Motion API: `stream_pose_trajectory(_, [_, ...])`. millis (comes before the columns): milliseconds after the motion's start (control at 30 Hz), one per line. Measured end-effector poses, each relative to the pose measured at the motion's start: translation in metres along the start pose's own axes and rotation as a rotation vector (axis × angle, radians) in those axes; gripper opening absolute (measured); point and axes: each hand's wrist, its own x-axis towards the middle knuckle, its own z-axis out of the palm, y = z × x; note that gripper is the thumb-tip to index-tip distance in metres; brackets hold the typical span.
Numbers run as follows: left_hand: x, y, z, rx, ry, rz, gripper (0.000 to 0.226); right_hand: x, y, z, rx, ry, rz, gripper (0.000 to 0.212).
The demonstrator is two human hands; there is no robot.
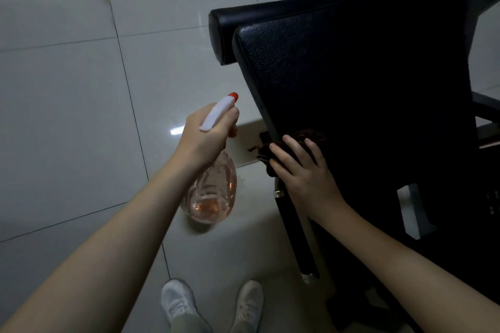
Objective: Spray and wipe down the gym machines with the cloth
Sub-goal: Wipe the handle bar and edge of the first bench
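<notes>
black pad [351, 67], dark-brown cloth [303, 138], orange-tipped bottle [213, 192]

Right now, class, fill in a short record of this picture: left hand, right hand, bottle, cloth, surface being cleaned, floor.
left hand: grips the spray bottle by its white head, nozzle aimed roughly toward the pad
right hand: fingers laid flat, pressing the cloth onto the pad
spray bottle: clear, pinkish liquid inside, orange nozzle tip
cloth: dark, bunched at the pad's lower edge
pad: black, textured, tilted
floor: pale glossy tiles; white shoes at the bottom of the view
</notes>
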Motion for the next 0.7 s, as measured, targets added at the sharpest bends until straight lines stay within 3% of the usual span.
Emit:
stream_pose_trajectory(167, [0.003, 0.002, -0.007, -0.005, 0.035, -0.013, 0.028, 0.006, -0.003, 0.0, 0.007, 0.081, 0.024, 0.03])
stream_pose_trajectory(267, [0.003, -0.001, -0.011, 0.032, 0.033, 0.015, 0.031, 0.024, 0.003, -0.008, 0.035, 0.192, 0.003, 0.038])
stream_pose_trajectory(433, [-0.001, -0.008, -0.02, 0.107, 0.097, 0.089, 0.027, 0.103, 0.024, -0.024, 0.017, 0.372, -0.017, 0.025])
stream_pose_trajectory(500, [-0.001, -0.014, -0.023, 0.126, 0.102, 0.087, 0.027, 0.141, 0.027, -0.026, -0.112, 0.259, 0.015, 0.026])
stream_pose_trajectory(600, [-0.002, -0.021, -0.027, 0.155, 0.096, 0.099, 0.025, 0.164, 0.023, -0.024, -0.332, -0.107, -0.005, 0.046])
stream_pose_trajectory(700, [-0.003, -0.025, -0.03, 0.176, 0.077, 0.118, 0.027, 0.169, 0.023, -0.033, -0.411, -0.163, -0.015, 0.043])
